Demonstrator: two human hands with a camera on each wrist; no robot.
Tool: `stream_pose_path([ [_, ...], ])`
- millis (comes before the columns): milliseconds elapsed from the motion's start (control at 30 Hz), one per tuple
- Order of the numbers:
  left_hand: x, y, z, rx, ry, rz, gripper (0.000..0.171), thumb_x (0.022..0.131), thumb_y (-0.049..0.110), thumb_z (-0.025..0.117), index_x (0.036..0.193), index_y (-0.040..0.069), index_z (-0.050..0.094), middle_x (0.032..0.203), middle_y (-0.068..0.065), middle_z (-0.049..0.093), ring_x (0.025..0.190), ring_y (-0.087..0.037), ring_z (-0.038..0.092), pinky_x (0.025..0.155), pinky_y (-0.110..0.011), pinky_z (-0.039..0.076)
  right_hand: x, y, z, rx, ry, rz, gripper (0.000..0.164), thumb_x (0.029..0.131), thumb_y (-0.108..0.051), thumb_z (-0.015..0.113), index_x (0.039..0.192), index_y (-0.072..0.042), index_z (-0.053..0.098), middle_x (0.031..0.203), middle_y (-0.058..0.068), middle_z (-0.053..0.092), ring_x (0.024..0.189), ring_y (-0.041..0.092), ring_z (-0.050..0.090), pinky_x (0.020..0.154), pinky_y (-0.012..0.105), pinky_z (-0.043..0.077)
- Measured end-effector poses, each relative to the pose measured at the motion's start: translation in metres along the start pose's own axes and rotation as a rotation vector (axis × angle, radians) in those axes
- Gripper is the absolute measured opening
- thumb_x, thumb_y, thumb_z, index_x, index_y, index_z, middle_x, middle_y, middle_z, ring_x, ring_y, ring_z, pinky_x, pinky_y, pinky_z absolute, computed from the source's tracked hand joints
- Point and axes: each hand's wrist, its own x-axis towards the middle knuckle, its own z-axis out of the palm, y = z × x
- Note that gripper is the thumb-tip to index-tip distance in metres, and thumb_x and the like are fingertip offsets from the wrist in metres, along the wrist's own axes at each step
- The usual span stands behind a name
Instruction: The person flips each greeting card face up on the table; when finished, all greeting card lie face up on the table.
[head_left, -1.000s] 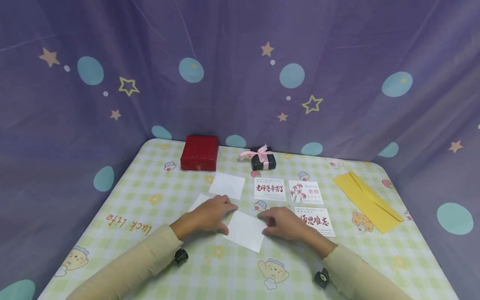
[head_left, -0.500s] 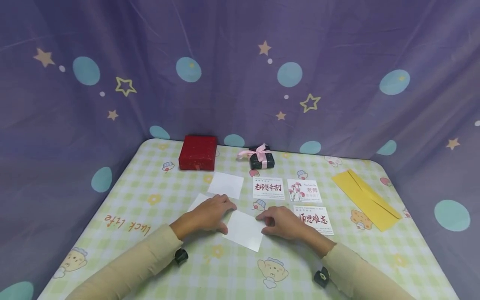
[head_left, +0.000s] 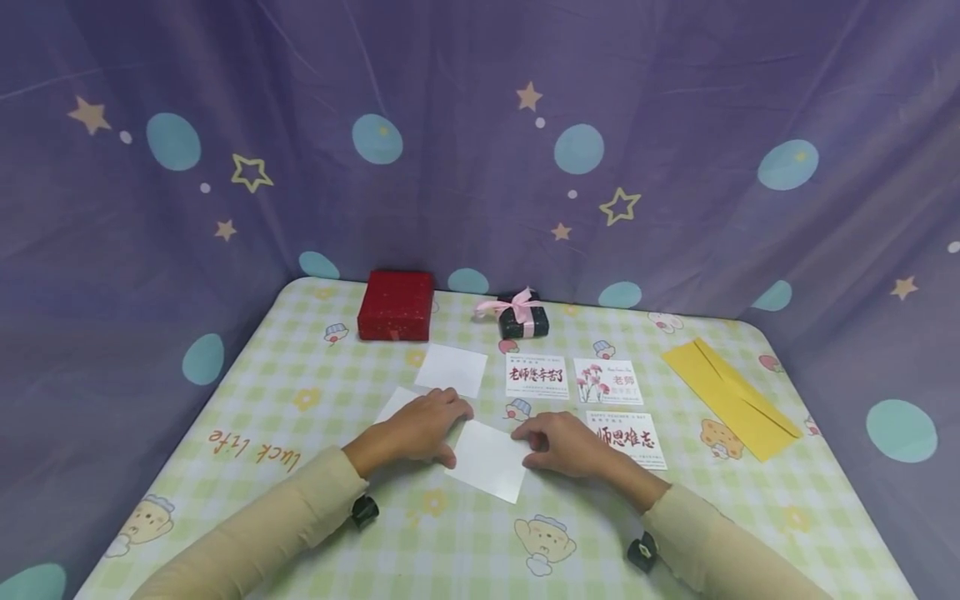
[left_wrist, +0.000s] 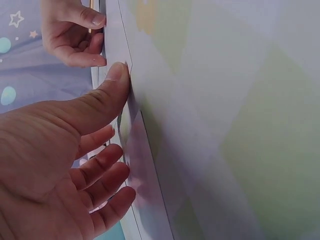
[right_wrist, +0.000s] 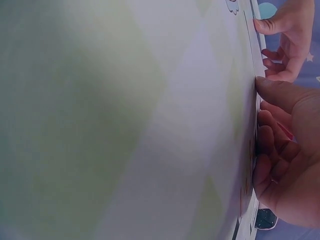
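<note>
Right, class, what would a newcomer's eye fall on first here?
Probably the red box near the far edge of the checked tablecloth, left of the small dark gift box tied with a pink ribbon. Next, perhaps, the bright yellow envelope lying aslant on the right. In the middle, the left hand and right hand flank a white card, blank side up.

The near white card (head_left: 489,461) looks like smooth paper with a faint gloss, and the printed cards (head_left: 537,390) on the right are also of smooth paper. The yellow envelope (head_left: 731,398) at the right is of matt paper, while the pink ribbon (head_left: 521,305) at the far side looks like satiny cloth. The sleeves (head_left: 255,523) are matt cloth, and the purple curtain (head_left: 465,67) is creased cloth.
</note>
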Motion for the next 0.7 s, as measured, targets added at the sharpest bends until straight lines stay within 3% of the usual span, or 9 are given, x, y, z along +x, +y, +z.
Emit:
stream_pose_path([
  [267,-0.001,0.002,-0.001,-0.050,0.047,-0.002,0.063,0.071,0.031,0.093,0.122,0.015,0.059,0.114,-0.002,0.061,0.105,-0.019,0.055,0.094,-0.040,0.050,0.000,0.000,-0.003,0.024,-0.008,0.011,0.036,0.085,-0.024,0.081,0.120,-0.020,0.074,0.078,-0.017,0.061,0.070,0.000,0.054,0.069,0.021,0.047],
  [433,0.000,0.000,-0.004,-0.107,0.092,-0.010,0.051,0.076,0.027,0.090,0.116,0.018,0.058,0.103,0.005,0.061,0.094,-0.013,0.055,0.086,-0.035,0.050,-0.002,0.004,-0.006,0.083,-0.009,0.034,0.023,0.088,-0.027,0.078,0.110,-0.022,0.074,0.072,-0.016,0.060,0.064,0.001,0.053,0.064,0.021,0.047],
  [567,-0.002,-0.001,-0.009,-0.179,0.170,0.013,0.037,0.085,0.021,0.083,0.112,0.019,0.058,0.092,0.011,0.060,0.081,-0.007,0.055,0.075,-0.028,0.048,-0.004,0.006,-0.012,0.173,-0.017,0.068,0.006,0.097,-0.031,0.069,0.100,-0.027,0.073,0.067,-0.010,0.061,0.058,0.004,0.053,0.058,0.022,0.047],
  [700,-0.002,-0.002,-0.014,-0.217,0.285,0.079,0.025,0.090,0.017,0.078,0.107,0.018,0.059,0.087,0.010,0.063,0.076,-0.004,0.056,0.071,-0.024,0.048,-0.004,0.008,-0.019,0.315,-0.029,0.134,0.024,0.105,-0.033,0.054,0.091,-0.022,0.070,0.069,-0.004,0.066,0.057,0.008,0.058,0.057,0.025,0.050],
])
